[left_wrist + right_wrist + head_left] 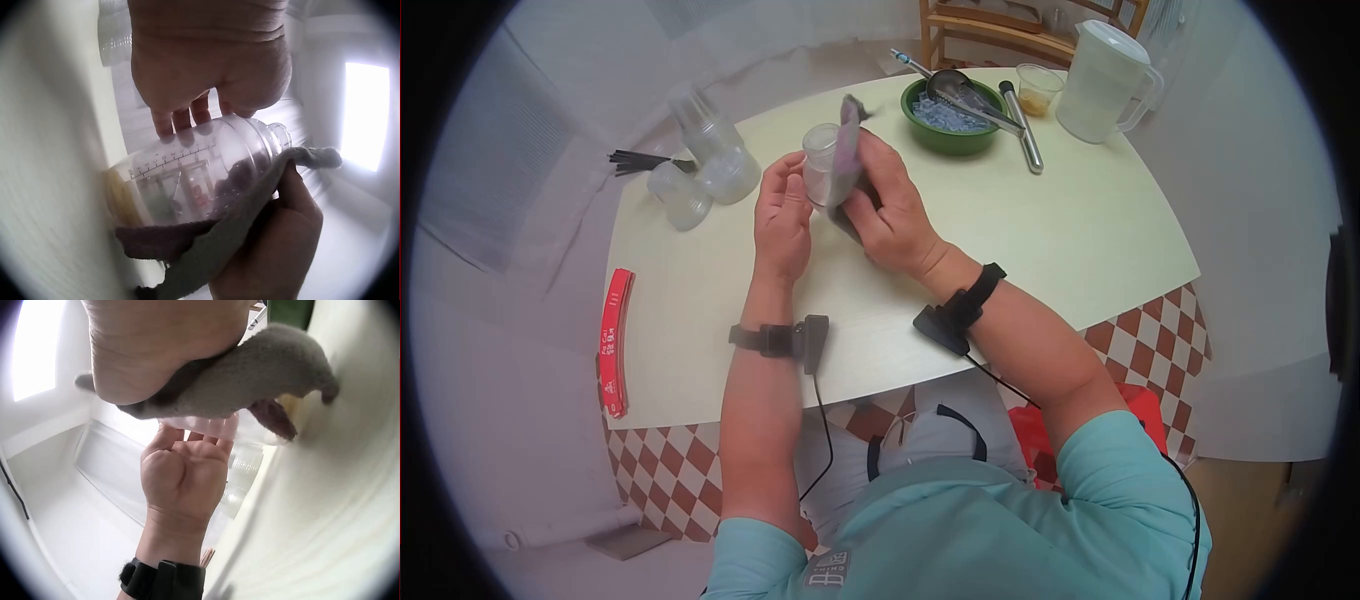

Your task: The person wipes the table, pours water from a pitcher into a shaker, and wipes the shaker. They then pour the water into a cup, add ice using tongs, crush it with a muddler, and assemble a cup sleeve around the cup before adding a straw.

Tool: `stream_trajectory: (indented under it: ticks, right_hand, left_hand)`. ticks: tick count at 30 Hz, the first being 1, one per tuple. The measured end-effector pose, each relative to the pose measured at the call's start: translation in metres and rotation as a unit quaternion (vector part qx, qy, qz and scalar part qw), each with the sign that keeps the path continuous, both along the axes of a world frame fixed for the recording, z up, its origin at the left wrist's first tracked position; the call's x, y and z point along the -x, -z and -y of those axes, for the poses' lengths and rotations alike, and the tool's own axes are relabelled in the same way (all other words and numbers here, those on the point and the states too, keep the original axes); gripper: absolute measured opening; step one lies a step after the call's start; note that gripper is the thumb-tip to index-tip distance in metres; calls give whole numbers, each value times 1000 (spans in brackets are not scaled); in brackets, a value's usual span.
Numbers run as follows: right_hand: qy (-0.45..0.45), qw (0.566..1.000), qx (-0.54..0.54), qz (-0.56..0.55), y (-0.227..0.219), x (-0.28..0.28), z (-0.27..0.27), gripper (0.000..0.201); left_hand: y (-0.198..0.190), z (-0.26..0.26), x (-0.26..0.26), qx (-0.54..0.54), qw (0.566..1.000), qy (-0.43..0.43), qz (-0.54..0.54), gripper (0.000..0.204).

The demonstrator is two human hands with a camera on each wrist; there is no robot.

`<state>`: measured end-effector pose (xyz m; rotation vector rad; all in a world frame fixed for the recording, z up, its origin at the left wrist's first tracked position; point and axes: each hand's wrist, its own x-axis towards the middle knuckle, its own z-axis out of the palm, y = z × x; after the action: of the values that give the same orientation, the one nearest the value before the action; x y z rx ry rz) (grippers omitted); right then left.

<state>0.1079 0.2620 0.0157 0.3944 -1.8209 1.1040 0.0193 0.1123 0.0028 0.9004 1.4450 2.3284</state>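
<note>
A clear plastic shaker bottle point(820, 150) with printed measuring marks is between my two hands, above the table. My left hand point(783, 220) grips it from the left, fingers curled against its side. On the other side, my right hand point(892, 215) holds a grey and purplish cloth point(847, 165) against the bottle. In the left wrist view the bottle point(187, 181) lies slanted, its narrow neck toward the upper right and a yellowish patch at its base end. The cloth point(262, 369) hides much of the bottle in the right wrist view.
A green bowl point(950, 143) of ice with a metal scoop point(953, 90) stands at the back. Right of it are a muddler point(1025, 135), a cup point(1040, 85) with yellow contents and a lidded pitcher point(1100, 80). Clear cups point(725, 165), black straws point(635, 161) and a red packet point(614, 340) lie left.
</note>
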Motion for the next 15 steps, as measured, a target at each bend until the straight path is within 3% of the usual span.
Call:
stream_trajectory:
  ticks: [1,3,4,5,6,7,8,9,10,11,15]
  right_hand:
    - [10,999,-44,17,0,-1,-2,60]
    - [11,999,-31,42,0,0,-5,59]
    - [14,998,-18,66,-1,0,-7,58]
    - [15,997,-17,67,-2,-1,-8,58]
    - [-83,982,97,138,-2,-2,-9,53]
    - [-178,939,210,205,-2,-2,-10,51]
    - [-176,939,210,205,0,-1,-14,51]
    - [-205,903,281,253,3,4,-21,47]
    - [-232,857,349,299,8,10,-28,47]
    - [-206,847,354,339,17,18,-34,46]
    - [-149,842,301,422,34,25,-34,41]
  left_hand:
    - [-3,-1,-4,1,1000,-1,1,51]
    - [-10,-4,-10,-32,998,59,6,72]
    - [-7,-4,-9,-31,998,60,7,72]
    - [-4,-4,-9,3,998,63,-22,85]
    - [0,-4,-10,36,996,66,-51,98]
    - [-2,-5,-12,36,996,68,-50,98]
    - [-3,-5,-14,57,995,53,-65,105]
    - [-4,-7,-16,77,993,38,-81,113]
    - [-3,-8,-16,77,993,39,-80,113]
    - [1,-7,-14,70,994,41,-74,108]
    - [4,-6,-6,17,999,39,-11,85]
